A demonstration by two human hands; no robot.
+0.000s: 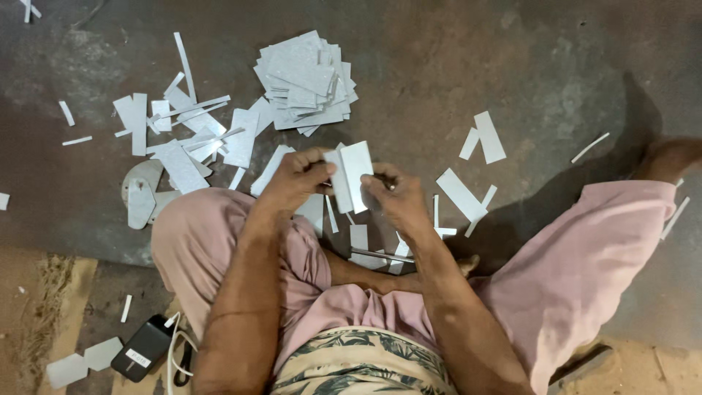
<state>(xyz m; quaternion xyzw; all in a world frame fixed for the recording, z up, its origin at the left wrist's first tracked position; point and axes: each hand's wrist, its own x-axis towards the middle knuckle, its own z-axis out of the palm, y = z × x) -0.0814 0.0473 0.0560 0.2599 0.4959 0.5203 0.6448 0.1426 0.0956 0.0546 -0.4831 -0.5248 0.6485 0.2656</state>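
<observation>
Both hands [296,179] [395,197] grip sheet pieces [349,175] — scraps [186,139] around.

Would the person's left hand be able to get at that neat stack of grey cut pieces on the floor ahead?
Probably yes: the stack lies just beyond the left hand with nothing between, though it holds a grey piece.

Lying at the lower left, just beside the bent knee: a small black box-shaped adapter [143,348], bearing a white rectangular label [137,358] on its top face near the lower end. Label sitting slightly tilted, too small for its markings to be made out. Showing no other packages, signs or screens anywhere across the floor.
</observation>
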